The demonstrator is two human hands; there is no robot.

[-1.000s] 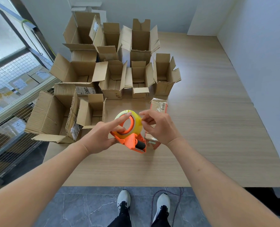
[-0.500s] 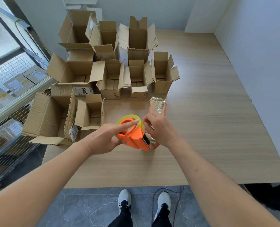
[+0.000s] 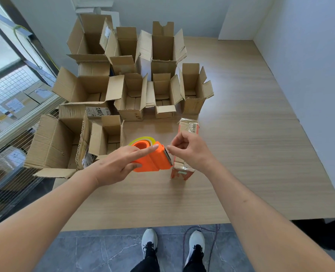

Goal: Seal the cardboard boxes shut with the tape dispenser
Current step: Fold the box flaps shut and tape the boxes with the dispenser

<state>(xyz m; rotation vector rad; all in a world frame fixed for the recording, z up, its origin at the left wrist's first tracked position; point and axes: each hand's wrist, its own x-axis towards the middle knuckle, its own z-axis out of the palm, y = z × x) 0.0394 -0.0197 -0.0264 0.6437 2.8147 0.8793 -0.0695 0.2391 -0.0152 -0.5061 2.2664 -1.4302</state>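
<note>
Tape dispenser (image 3: pixel 153 159) one, both hands gripping

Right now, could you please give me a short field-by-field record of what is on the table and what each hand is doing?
surface: light wooden table
tool: orange plastic tape dispenser with a yellowish tape roll
left hand: left hand grips the dispenser, index finger straight along its top
right hand: right hand pinches at the dispenser's blade end; the tape end itself is too small to see
open boxes: brown cardboard boxes, flaps up, clustered at the table's far left
taped box: small orange-edged carton behind the right hand
</note>
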